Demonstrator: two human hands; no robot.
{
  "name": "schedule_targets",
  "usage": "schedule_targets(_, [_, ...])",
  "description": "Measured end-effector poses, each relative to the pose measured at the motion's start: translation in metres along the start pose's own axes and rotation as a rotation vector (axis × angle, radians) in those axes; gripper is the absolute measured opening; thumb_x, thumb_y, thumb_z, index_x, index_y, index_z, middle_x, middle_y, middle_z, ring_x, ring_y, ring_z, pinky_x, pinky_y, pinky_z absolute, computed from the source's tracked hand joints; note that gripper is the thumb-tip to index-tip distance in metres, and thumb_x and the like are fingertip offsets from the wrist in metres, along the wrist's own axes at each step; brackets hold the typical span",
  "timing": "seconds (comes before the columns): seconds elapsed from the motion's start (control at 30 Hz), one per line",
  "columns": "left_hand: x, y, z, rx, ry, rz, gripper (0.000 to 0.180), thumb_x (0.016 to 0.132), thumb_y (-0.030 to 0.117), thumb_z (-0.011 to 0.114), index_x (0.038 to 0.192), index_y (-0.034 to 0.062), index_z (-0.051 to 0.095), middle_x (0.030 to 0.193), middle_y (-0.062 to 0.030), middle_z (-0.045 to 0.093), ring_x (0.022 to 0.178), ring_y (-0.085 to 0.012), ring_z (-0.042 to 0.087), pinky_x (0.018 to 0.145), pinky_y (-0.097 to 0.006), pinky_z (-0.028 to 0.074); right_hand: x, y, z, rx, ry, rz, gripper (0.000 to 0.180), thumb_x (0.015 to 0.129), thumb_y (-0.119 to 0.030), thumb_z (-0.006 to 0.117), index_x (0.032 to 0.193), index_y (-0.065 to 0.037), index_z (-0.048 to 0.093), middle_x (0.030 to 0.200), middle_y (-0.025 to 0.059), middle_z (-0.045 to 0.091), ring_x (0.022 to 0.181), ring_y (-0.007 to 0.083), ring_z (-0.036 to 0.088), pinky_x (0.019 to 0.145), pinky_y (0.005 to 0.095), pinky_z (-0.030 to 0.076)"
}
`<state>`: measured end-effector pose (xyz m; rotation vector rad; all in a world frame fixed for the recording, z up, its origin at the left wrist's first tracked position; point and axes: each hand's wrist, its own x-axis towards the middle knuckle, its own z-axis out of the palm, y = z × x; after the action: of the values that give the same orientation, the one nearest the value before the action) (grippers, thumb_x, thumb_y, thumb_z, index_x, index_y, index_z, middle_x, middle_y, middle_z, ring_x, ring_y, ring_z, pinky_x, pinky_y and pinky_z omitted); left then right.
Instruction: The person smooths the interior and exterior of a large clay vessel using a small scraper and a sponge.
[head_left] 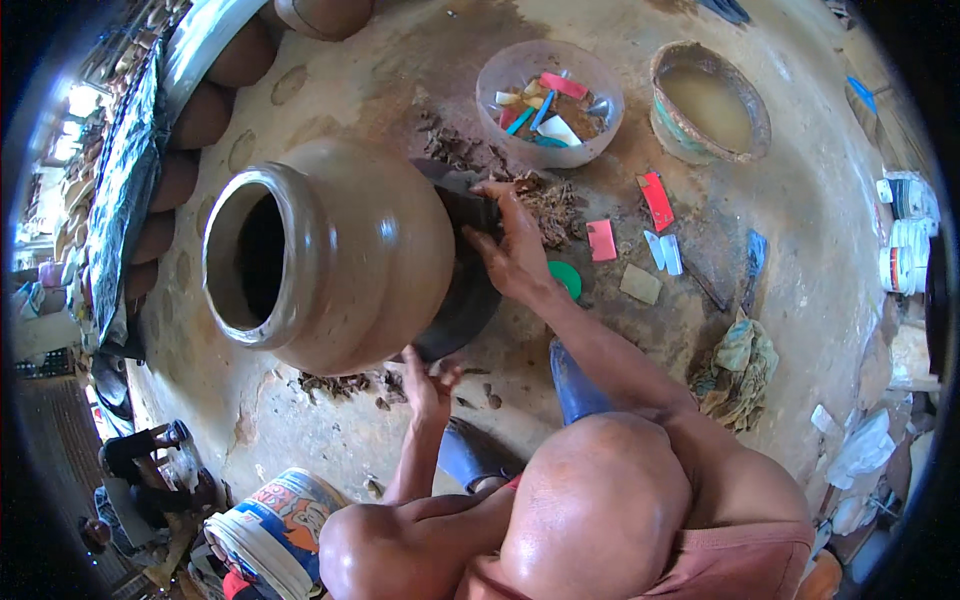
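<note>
A large, wet-looking brown clay pot [390, 245] with a thick-rimmed round mouth fills the left middle of the view, its opening toward the left. Beneath its right side shows a dark round base [465, 315]. My right hand [515, 250] grips a dark, blocky part [468, 208] at the far side of that base, fingers bent over its edge. Low at the near side, my left hand [428, 388] has its fingers apart, a fingertip at the underside of the pot or base. The pot hides where the base meets the floor on the left.
Beyond stand a clear bowl [480, 85] of coloured scraps and tools and a basin [660, 120] of murky water. Clay scraps [548, 205], red pieces [601, 240] and a crumpled cloth [735, 365] lie right. A bucket [290, 520] stands near left; finished-looking pots [205, 115] line the left.
</note>
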<state>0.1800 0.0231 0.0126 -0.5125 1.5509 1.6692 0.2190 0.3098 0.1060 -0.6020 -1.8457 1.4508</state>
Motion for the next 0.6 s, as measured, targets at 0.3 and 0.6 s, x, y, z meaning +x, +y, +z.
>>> schedule_targets(0.3, [0.068,0.078,-0.098,0.26,0.073,0.484,0.068,0.104,0.052,0.058,0.154,0.0077,0.046,0.149,-0.014,0.057,0.124,-0.031,0.063,0.102,-0.048,0.054,-0.001,0.016,0.027,0.126,-0.033,-0.011,0.052,0.091,0.002,0.075,0.135,-0.007,0.051,0.126,0.0181,0.062,0.12,0.0334,0.063,0.104,0.0422,0.049])
schedule_targets(0.6, [-0.024,0.009,0.045,0.157,-0.019,-0.164,0.081,0.105,0.071,0.048,0.154,0.0075,0.041,0.132,-0.0156,0.065,0.103,-0.0298,0.074,0.081,-0.042,0.064,-0.014,0.041,0.001,0.091,-0.003,0.092,0.05,0.087,0.006,0.068,0.133,0.0,0.051,0.132,0.0253,0.056,0.131,0.048,0.054,0.112,0.0491,0.045])
